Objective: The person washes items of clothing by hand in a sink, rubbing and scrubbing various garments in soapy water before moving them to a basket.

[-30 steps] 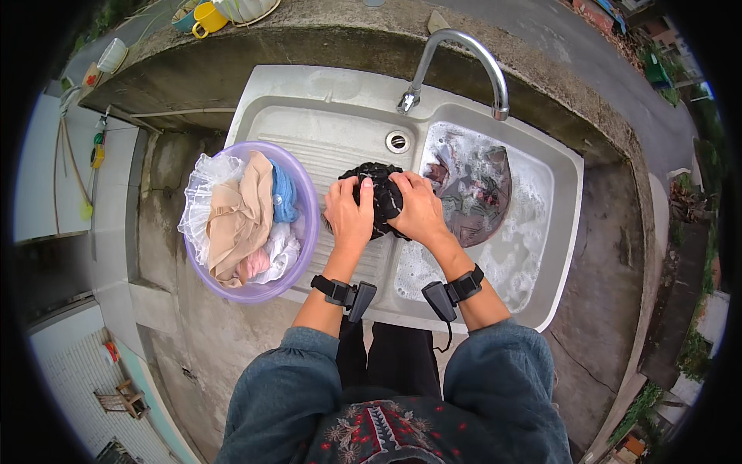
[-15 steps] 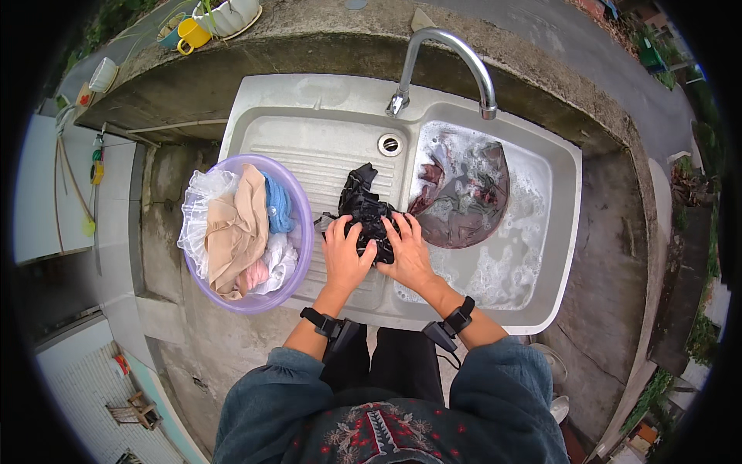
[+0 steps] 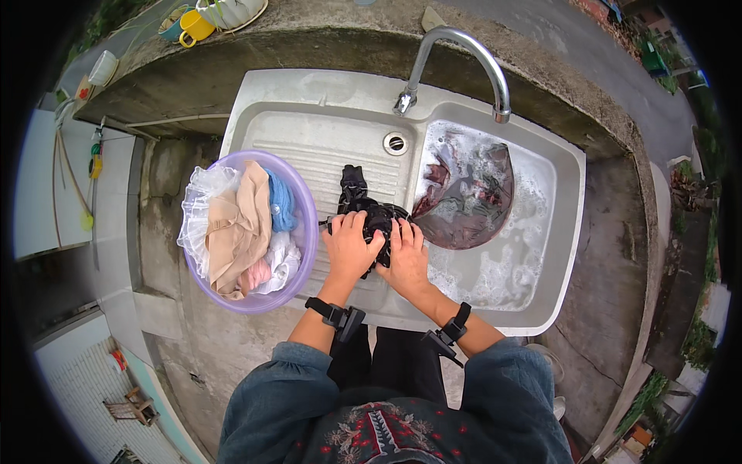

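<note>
Both hands are on the black cloth [image 3: 374,213], on the ribbed left half of the sink [image 3: 282,87], near the sink's mid wall. L hand [image 3: 349,249] grips its left side, fingers bent over it. R hand [image 3: 405,261] grips the right side the same way. Palms are hidden, so can't tell how tight. Thumbs point in at each other, prob. b/c one hand per side keeps the bunch from sliding. One end of the cloth sticks out toward the sink's back, free of both hands. The sink's ribs prob. help wet stuff drip, w/ the drain [image 3: 396,144] at the back of that half.

The sink's right bowl [image 3: 566,224] has water & suds [image 3: 506,278]. A dark grey cloth [image 3: 468,224] lies in it, partly poking up, maybe b/c air is caught under it. The tap [image 3: 466,40] is at the sink's back & its spout bends over the right bowl, so water would fall there.

A purple tub [image 3: 310,213] overlaps the sink's left edge, prob. put there for easy reach. Can't see what it stands on. It has tan cloth [image 3: 245,224], white lace [image 3: 204,213], blue cloth [image 3: 281,203] & a bit of pink cloth [image 3: 258,274], all heaped up.
</note>
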`<state>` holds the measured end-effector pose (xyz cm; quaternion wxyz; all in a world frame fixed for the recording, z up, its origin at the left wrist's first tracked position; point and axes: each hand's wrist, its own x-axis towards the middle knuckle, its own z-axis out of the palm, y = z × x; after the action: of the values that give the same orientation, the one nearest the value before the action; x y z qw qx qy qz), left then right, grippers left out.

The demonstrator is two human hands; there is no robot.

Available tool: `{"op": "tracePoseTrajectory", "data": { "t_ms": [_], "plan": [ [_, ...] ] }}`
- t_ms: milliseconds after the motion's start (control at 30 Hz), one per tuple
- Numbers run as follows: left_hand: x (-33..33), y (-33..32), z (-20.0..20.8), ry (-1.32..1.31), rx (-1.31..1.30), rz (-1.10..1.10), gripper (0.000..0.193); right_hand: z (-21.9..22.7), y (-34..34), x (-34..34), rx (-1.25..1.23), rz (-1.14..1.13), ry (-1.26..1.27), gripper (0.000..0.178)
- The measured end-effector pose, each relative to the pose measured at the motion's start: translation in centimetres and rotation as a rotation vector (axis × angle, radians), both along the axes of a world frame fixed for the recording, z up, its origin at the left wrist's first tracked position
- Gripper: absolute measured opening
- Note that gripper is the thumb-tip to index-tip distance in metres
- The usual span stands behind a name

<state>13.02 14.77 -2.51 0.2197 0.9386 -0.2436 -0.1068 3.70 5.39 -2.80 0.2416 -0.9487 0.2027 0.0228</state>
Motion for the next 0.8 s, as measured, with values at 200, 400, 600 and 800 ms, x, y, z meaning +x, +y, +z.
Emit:
{"op": "tracePoseTrajectory", "data": {
  "t_ms": [200, 400, 600, 800],
  "plan": [
    [5.5, -5.0, 0.6, 0.212, 0.159, 0.287, 0.033, 2.1, -6.8, 7.4, 0.284, 0.021, 0.180, 0.071],
    [6.0, -3.8, -1.1, -0.065, 0.067, 0.163, 0.057, 3.1, -11.0, 8.1, 0.597, 0.204, 0.075, 0.100],
    [4.0, -3.4, -0.1, 0.159, -0.012, -0.003, 0.047, -0.2, -7.1, 3.9, 0.399, 0.064, -0.037, 0.099],
    [-3.1, 1.6, -1.5, -0.237, -0.345, 0.040, 0.052, 0.8, -0.9, -1.2, 0.020, 0.079, -0.294, 0.079]
  ]
}}
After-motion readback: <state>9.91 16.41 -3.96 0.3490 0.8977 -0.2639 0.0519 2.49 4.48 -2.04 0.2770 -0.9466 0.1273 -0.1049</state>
